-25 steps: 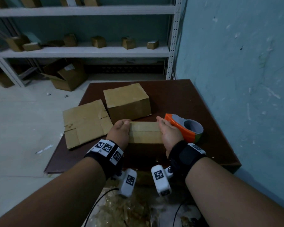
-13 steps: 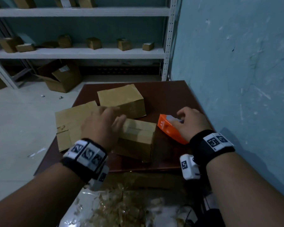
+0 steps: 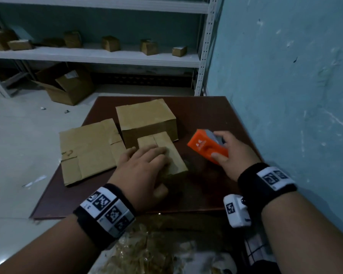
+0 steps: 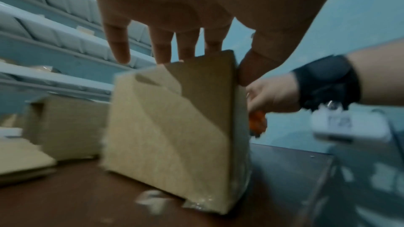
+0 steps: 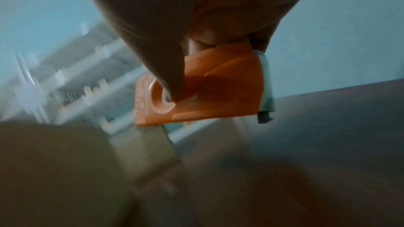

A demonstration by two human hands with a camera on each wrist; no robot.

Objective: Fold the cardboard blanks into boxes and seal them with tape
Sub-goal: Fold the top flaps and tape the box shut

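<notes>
A small folded cardboard box (image 3: 173, 154) stands on the dark brown table (image 3: 206, 113), its top flaps meeting in a seam. My left hand (image 3: 143, 169) holds it, fingers laid across the top and thumb against the near side; the left wrist view shows the box (image 4: 174, 127) under the fingers (image 4: 161, 49). My right hand (image 3: 232, 155) grips an orange tape dispenser (image 3: 202, 147) just right of the box, thumb on its orange side (image 5: 218, 89). The dispenser's underside is hidden.
A larger closed box (image 3: 145, 115) stands right behind the small one. A flat cardboard blank (image 3: 87, 149) lies at the table's left. The blue wall (image 3: 285, 95) borders the table on the right. Shelves (image 3: 87, 56) hold small boxes; an open carton (image 3: 67, 86) lies on the floor.
My left hand turned the small box so its long side points away from me. My right hand left the box, took hold of the tape dispenser and picked it up.
</notes>
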